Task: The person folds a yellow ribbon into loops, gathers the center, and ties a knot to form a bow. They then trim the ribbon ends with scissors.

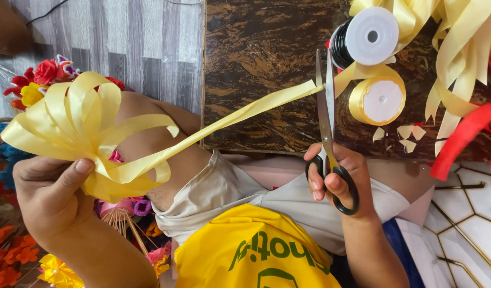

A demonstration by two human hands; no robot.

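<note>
Gripping a ribbon bow (80,133), left hand (45,197); right hand (339,176) clamps scissors (326,117) over brown board (256,69).

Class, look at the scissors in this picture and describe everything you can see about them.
The scissors have long silvery metal blades and black loop handles. They stand nearly upright in the picture, tips pointing away from the person. The right hand grips the handles, fingers through the loops. The blades look almost closed on a pale yellow ribbon, meeting it just beside the yellow ribbon spool above the dark brown board.
</note>
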